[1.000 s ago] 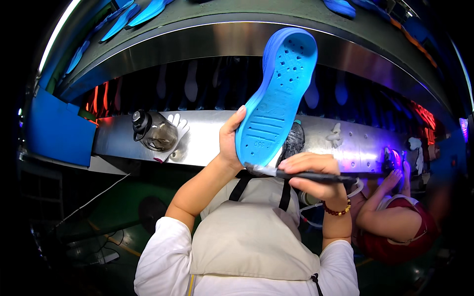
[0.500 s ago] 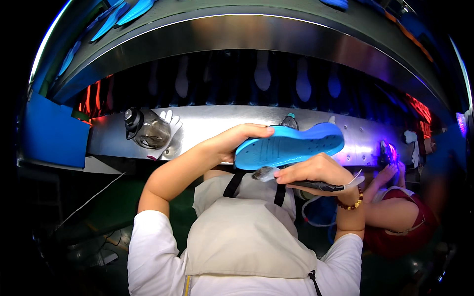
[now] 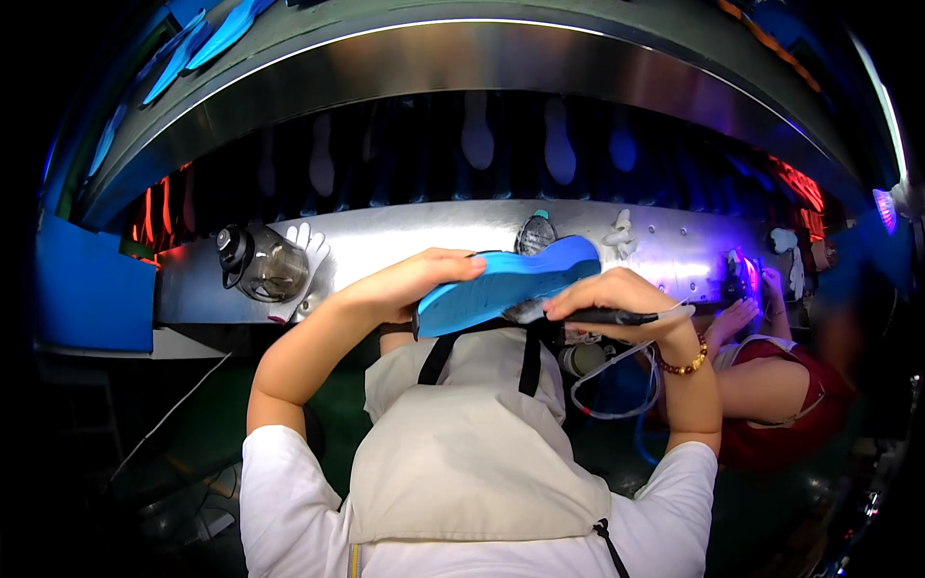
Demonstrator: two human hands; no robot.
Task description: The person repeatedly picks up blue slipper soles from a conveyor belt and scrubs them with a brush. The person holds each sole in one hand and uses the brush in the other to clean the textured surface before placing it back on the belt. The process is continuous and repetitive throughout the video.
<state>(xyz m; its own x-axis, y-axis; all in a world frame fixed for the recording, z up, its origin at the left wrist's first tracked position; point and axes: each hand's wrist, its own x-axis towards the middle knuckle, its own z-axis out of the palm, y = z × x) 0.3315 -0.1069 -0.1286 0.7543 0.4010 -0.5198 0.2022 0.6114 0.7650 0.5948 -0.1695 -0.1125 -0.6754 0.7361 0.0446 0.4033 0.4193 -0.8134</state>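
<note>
My left hand [image 3: 429, 275] grips the heel end of a blue shoe sole [image 3: 511, 277], thumb on its upper edge, fingers behind it. The sole is tilted above my lap, at the near edge of the metal ledge. My right hand [image 3: 621, 297] is closed around a brush with a dark handle [image 3: 607, 316]; a thin clear tube runs from the handle's end. Its bristles [image 3: 523, 310] meet the lower edge of the sole, partly hidden by it. Just behind the sole sits a round dark container [image 3: 536, 236] with a teal part on top.
On the metal ledge [image 3: 385, 226] stand a clear bottle with a black lid [image 3: 265, 262], a white glove [image 3: 310, 249] and a crumpled white item [image 3: 621, 233]. Beyond are dark slots with several pale soles [image 3: 477, 135] and a conveyor carrying blue soles [image 3: 226, 34]. A co-worker's hands [image 3: 737, 316] are at right.
The sole has turned, so its broad face now shows less and its edge more. My right hand has brought the brush's bristles to the sole's lower edge. The whole view has shifted slightly.
</note>
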